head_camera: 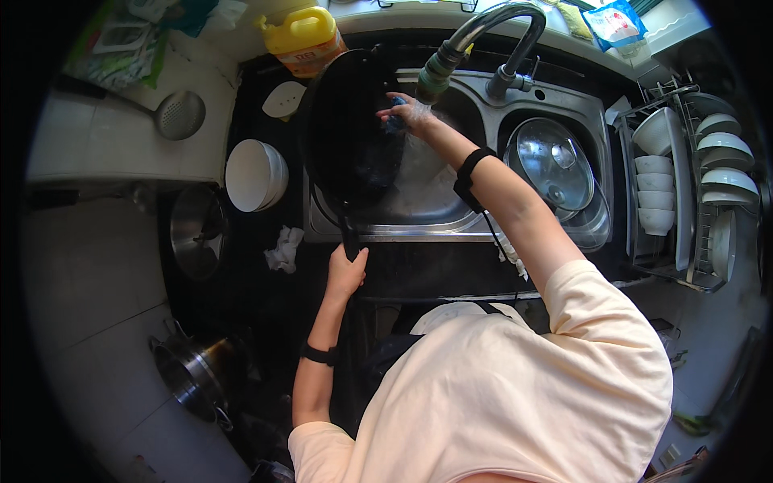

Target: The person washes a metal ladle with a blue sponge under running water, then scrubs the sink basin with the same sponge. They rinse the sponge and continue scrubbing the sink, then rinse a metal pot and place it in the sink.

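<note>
My left hand [347,271] grips the handle [348,232] of a large black wok [347,133]. The wok is tilted up on its side over the left basin [447,217] of a steel double sink. Under the faucet's green-tipped spout [433,78], my right hand [413,115] holds a blue scrubber or cloth [395,116] at the wok's right rim. Water runs over that hand and splashes into the basin. How the scrubber touches the wok's dark surface is hard to make out.
Glass lids [555,166] fill the right basin. A dish rack [688,181] with bowls stands at right. Left of the wok are white bowls [253,175], a crumpled tissue [285,249], a lid [198,232], and a yellow detergent jug [308,36]. A skimmer [180,115] lies farther left.
</note>
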Action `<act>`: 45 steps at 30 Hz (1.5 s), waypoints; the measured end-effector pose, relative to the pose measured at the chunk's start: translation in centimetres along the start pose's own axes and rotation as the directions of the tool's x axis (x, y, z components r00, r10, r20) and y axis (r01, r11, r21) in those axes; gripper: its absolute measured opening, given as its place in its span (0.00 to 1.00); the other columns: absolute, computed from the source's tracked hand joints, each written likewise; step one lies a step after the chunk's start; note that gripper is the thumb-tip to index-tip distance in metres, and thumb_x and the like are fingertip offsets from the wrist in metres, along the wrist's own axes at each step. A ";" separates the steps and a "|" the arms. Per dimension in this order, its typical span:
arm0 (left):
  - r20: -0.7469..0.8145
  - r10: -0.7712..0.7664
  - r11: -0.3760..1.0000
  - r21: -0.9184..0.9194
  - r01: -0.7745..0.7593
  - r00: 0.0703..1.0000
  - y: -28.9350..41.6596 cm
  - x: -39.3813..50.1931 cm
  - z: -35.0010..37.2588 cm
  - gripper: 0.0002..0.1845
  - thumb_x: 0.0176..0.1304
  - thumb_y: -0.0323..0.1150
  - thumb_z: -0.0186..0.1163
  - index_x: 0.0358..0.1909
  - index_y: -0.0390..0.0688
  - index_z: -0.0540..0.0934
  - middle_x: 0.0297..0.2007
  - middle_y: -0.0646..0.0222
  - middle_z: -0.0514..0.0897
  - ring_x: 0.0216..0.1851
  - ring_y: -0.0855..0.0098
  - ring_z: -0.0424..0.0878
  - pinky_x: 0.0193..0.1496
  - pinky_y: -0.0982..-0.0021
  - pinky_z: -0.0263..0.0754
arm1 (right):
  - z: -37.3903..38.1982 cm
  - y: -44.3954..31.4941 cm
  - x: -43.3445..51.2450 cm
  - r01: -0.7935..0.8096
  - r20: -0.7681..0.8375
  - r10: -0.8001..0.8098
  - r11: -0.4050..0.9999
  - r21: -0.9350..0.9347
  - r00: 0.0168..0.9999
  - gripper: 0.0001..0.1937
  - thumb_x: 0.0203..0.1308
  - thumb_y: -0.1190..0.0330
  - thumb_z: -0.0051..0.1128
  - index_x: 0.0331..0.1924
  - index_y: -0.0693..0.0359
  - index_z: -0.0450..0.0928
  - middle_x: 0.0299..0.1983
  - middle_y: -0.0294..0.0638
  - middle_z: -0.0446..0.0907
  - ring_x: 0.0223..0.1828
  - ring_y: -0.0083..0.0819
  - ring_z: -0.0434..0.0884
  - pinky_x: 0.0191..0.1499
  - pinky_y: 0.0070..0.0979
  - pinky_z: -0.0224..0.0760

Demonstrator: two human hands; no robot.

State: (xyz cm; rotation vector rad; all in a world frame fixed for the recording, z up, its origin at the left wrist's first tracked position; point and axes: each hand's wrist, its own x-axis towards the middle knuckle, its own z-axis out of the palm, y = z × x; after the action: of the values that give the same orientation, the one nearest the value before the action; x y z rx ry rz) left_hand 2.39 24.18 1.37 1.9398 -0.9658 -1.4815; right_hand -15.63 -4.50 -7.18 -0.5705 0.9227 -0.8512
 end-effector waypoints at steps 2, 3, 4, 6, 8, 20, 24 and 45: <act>-0.065 -0.014 0.987 0.161 0.025 0.998 -0.5 0.2 -0.1 0.12 0.56 0.33 0.58 0.37 0.34 0.74 0.22 0.59 0.79 0.19 0.66 0.78 0.21 0.69 0.71 | -0.5 0.1 -0.7 0.096 -0.025 -0.100 0.986 -0.135 0.995 0.12 0.53 0.70 0.56 0.41 0.62 0.73 0.30 0.44 0.78 0.28 0.30 0.78 0.32 0.25 0.72; -0.089 0.074 0.972 0.230 -0.052 0.993 -0.6 0.3 -0.1 0.14 0.56 0.33 0.58 0.40 0.33 0.74 0.25 0.55 0.79 0.24 0.61 0.79 0.26 0.67 0.72 | -0.8 0.2 -1.2 0.128 -0.071 -0.148 0.965 -0.231 0.986 0.10 0.53 0.69 0.57 0.39 0.62 0.75 0.28 0.43 0.77 0.25 0.29 0.76 0.29 0.24 0.70; -0.111 0.166 0.949 0.287 -0.128 0.980 -0.8 0.3 0.0 0.15 0.56 0.33 0.58 0.42 0.33 0.73 0.29 0.52 0.80 0.29 0.56 0.79 0.31 0.65 0.73 | -1.2 0.3 -1.8 0.152 -0.121 -0.201 0.933 -0.327 0.972 0.08 0.53 0.68 0.57 0.36 0.62 0.76 0.27 0.41 0.77 0.23 0.27 0.75 0.26 0.23 0.67; -0.151 0.315 0.888 0.396 -0.235 0.937 -0.9 0.3 0.2 0.17 0.56 0.33 0.57 0.45 0.32 0.73 0.33 0.48 0.80 0.35 0.52 0.80 0.37 0.63 0.74 | -2.1 0.7 -2.9 0.101 -0.217 -0.170 0.950 -0.294 0.961 0.09 0.53 0.65 0.58 0.30 0.62 0.77 0.23 0.37 0.74 0.20 0.25 0.72 0.23 0.22 0.62; -0.184 0.428 0.816 0.499 -0.291 0.885 -0.7 0.1 0.4 0.18 0.57 0.33 0.57 0.46 0.33 0.73 0.34 0.48 0.80 0.36 0.54 0.80 0.38 0.63 0.74 | -3.4 1.2 -3.7 0.068 -0.277 -0.145 0.960 -0.270 0.950 0.11 0.54 0.62 0.58 0.26 0.62 0.77 0.19 0.34 0.72 0.18 0.24 0.69 0.22 0.22 0.59; -0.010 -0.030 0.989 0.144 0.031 1.000 1.7 -1.4 1.6 0.10 0.59 0.33 0.57 0.36 0.36 0.72 0.19 0.65 0.75 0.18 0.71 0.75 0.22 0.71 0.70 | -4.5 0.4 -9.2 0.049 -0.068 -0.152 0.655 -0.754 0.986 0.24 0.54 0.52 0.55 0.15 0.67 0.72 0.12 0.38 0.71 0.12 0.25 0.69 0.18 0.25 0.62; 0.215 -0.030 0.976 -0.205 0.075 0.976 2.0 -0.9 2.8 0.08 0.60 0.33 0.56 0.28 0.44 0.68 0.14 0.77 0.65 0.12 0.82 0.62 0.15 0.78 0.60 | -1.1 0.4 -10.3 -0.030 -0.004 0.049 0.551 -0.834 0.999 0.29 0.57 0.45 0.49 0.27 0.70 0.79 0.19 0.44 0.77 0.17 0.32 0.77 0.22 0.26 0.70; 0.393 -0.016 0.933 0.337 -0.128 0.919 -0.4 2.1 5.2 0.18 0.61 0.42 0.55 0.37 0.33 0.72 0.21 0.57 0.79 0.25 0.63 0.80 0.30 0.67 0.73 | 1.1 -2.7 -2.0 0.185 0.158 -0.153 0.189 -0.964 0.976 0.19 0.59 0.69 0.44 0.55 0.64 0.68 0.36 0.45 0.80 0.36 0.30 0.81 0.41 0.27 0.73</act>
State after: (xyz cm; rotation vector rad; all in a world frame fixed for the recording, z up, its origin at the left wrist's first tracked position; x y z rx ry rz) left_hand -2.19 22.92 -1.61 1.8599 -1.5507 -1.8008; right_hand -16.40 -4.26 -3.70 -1.8753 1.3599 -0.2976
